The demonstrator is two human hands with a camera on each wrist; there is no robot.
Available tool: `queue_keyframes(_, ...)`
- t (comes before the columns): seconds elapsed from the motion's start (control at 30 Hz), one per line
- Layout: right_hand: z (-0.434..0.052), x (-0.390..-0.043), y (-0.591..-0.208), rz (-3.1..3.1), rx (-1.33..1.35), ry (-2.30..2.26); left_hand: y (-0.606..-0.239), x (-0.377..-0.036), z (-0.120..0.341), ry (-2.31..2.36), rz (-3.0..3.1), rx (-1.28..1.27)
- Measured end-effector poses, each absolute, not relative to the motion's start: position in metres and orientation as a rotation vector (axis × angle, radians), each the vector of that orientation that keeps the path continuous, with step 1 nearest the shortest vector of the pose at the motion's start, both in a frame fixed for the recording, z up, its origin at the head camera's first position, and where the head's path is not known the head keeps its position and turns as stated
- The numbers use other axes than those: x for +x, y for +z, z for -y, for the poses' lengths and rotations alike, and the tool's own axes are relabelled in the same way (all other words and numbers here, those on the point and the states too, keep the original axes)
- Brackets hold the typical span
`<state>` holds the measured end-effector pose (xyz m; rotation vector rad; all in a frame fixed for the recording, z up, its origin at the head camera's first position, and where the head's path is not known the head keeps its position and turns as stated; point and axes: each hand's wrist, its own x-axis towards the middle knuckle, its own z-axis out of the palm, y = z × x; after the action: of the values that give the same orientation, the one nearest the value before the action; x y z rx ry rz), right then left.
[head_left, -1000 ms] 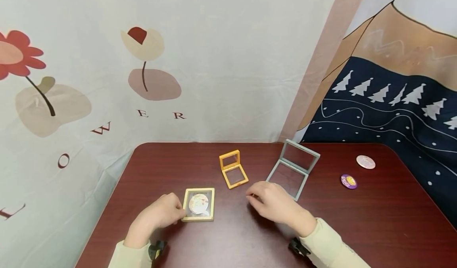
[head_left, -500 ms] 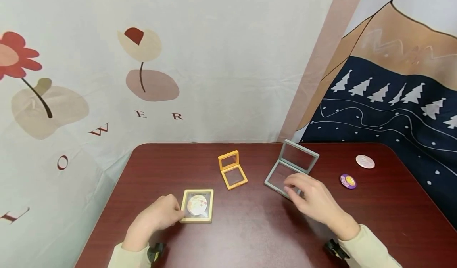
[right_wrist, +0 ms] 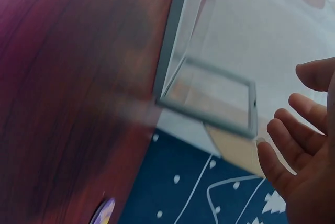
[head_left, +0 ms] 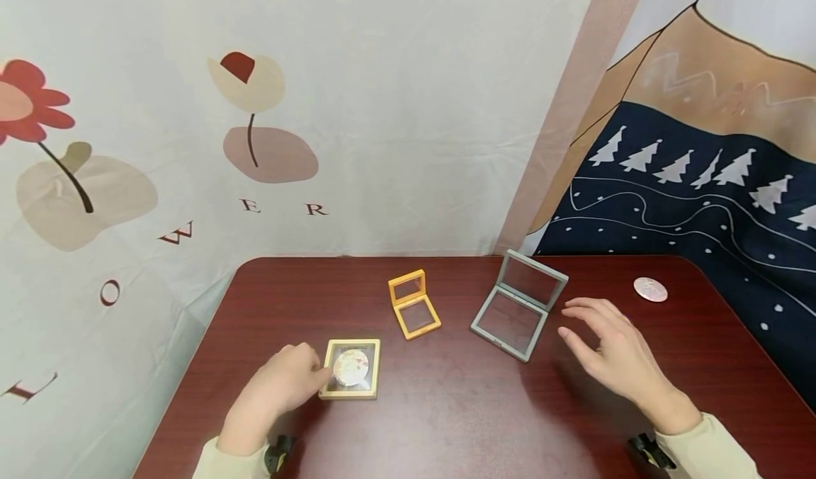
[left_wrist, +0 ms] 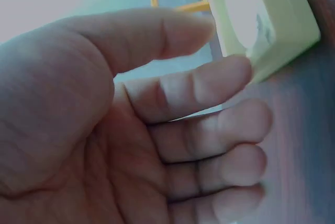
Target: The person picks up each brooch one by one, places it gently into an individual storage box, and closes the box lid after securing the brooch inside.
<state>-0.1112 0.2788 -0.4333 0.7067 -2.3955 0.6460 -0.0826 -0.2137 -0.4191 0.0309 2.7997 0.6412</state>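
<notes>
2 hands: both on show, well apart
left hand [head_left: 280, 387]: fingers relaxed, tips touching left edge of cream frame [head_left: 352, 369]
cream frame: closed, flat on table [head_left: 446, 422], round badge [head_left: 351, 367] inside
yellow frame [head_left: 413, 302]: open, mid table
grey frame [head_left: 519, 303]: open, just left of right hand
right hand [head_left: 615, 351]: fingers spread, holds nothing, above table
pink badge [head_left: 651, 289]: far right

Cream sleeves [head_left: 714, 443], black wrist straps [head_left: 650, 452]

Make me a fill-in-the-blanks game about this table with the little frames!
1. The left hand touches the closed cream frame, which holds a round ____.
2. The small open frame is ____ in colour.
3. The right hand is beside the open ____ frame.

Missing words: badge; orange; grey
</notes>
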Motion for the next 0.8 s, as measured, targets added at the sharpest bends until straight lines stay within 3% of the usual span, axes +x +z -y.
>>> queue_keyframes(0.8, -0.347, -0.117, -0.444, 2.627, 0.416, 0.52, -0.423, -0.114, 0.153, 0.645, -3.264, 0.264)
